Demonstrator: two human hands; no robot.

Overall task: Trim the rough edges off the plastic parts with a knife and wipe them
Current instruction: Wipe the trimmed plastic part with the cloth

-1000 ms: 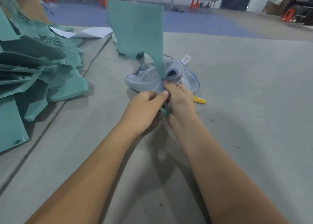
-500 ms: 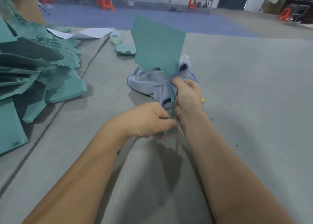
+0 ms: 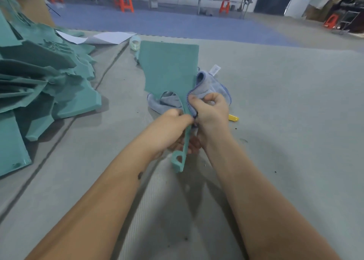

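Note:
A teal plastic part (image 3: 169, 69) stands tilted above the grey mat, wide at the top and narrowing to a stem with a ring-shaped end (image 3: 179, 160). My left hand (image 3: 171, 130) grips the stem from the left. My right hand (image 3: 210, 112) presses a pale blue cloth (image 3: 206, 84) against the stem's right edge. The rest of the cloth lies on the mat behind the part. A yellow knife (image 3: 233, 118) lies on the mat just right of my right hand, mostly hidden by it.
A heap of teal plastic parts (image 3: 45, 78) fills the left side. White paper sheets (image 3: 110, 37) and a roll of tape (image 3: 135, 43) lie behind the held part. Small dark scraps dot the grey mat (image 3: 285, 122). Orange stools and a long bench stand far back.
The part has come down and toward me, its ringed end now showing below my hands. My right hand has gathered the cloth around the stem's edge.

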